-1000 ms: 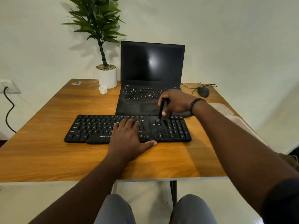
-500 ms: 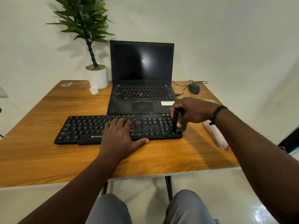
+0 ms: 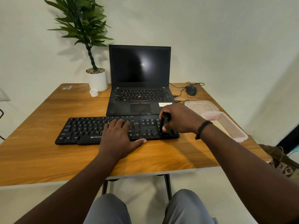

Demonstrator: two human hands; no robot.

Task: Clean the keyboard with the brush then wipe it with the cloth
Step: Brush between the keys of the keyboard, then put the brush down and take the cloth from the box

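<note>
A black keyboard (image 3: 84, 128) lies across the wooden table (image 3: 40, 152) in front of a laptop. My left hand (image 3: 119, 137) rests flat on the keyboard's middle, fingers on the keys and thumb on the front edge. My right hand (image 3: 181, 118) grips a small black brush (image 3: 165, 125), held upright with its lower end on the number pad at the keyboard's right end. A cloth is not clearly in view.
An open black laptop (image 3: 140, 88) stands behind the keyboard. A potted plant (image 3: 97, 78) and a small white cap (image 3: 94, 92) sit at the back left, a mouse (image 3: 191, 90) at the back right. A clear plastic container (image 3: 226, 125) with its lid lies right of the keyboard.
My right hand carried the brush from the keys beside the number pad to the keyboard's right end. My left hand stayed on the keys. The camera view shifted.
</note>
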